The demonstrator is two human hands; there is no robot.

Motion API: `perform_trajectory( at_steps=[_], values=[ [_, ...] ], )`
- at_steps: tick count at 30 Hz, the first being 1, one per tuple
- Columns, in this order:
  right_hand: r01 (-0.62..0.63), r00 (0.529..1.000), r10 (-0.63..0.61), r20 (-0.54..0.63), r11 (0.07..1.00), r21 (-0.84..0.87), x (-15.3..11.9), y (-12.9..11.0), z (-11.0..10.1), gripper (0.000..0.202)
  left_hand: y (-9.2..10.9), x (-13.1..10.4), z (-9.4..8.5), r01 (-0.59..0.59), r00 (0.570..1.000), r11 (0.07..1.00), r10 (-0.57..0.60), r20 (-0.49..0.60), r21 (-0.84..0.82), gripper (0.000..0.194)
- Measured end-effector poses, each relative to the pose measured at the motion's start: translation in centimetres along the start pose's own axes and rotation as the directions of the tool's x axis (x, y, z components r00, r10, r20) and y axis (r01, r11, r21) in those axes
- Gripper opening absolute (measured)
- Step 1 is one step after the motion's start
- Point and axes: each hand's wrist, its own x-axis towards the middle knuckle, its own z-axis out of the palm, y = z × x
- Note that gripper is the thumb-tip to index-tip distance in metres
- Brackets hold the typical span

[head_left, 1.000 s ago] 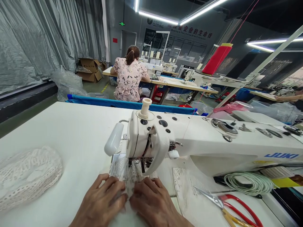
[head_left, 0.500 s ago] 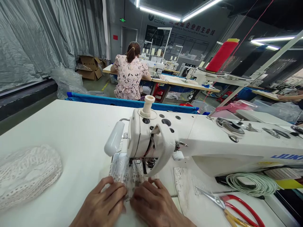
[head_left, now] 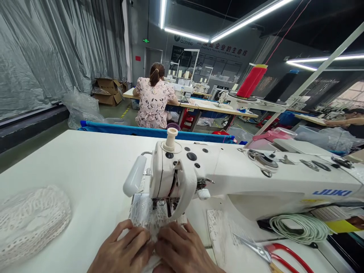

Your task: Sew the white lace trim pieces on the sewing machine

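Observation:
White lace fabric [head_left: 143, 214] runs under the needle area of a white sewing machine [head_left: 170, 170]. My left hand [head_left: 125, 246] has its curled fingers closed on the lace's near left part. Close beside it, my right hand [head_left: 184, 244] is closed on the right part, just in front of the machine head. The two hands almost touch, and their fingertips are partly hidden in the lace. Right of my right hand lies another lace piece [head_left: 217, 231], with red-handled scissors [head_left: 264, 252] next to it.
A pile of white lace trim [head_left: 34, 223] lies on the white table [head_left: 88, 163] at left. A coiled pale green cord [head_left: 298, 227] sits under the machine arm. A red thread cone [head_left: 252, 81] stands behind. A co-worker [head_left: 155, 100] sits at another table ahead.
My hands have come closer together, and the lace between them is more bunched. The camera view has tilted up slightly, so the machine and table appear lower.

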Motion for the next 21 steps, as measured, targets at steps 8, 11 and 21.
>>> perform_trajectory(
  at_steps=[8,11,21],
  values=[
    [-0.089,0.992,0.081,-0.094,0.993,-0.083,0.1,2.0,0.6,0.051,-2.0,-0.1,2.0,0.023,0.999,1.000,-0.023,0.047,0.004,0.025],
    [-0.115,0.991,0.106,-0.086,0.987,-0.114,0.5,2.5,0.6,0.041,-2.5,0.1,2.3,0.023,0.997,1.000,-0.023,0.079,0.003,0.023],
    [-0.047,0.999,0.042,-0.031,0.975,-0.215,1.1,2.6,-0.4,0.047,-2.9,-1.0,3.8,0.048,0.997,0.998,-0.049,0.053,0.034,0.017]
  ],
)
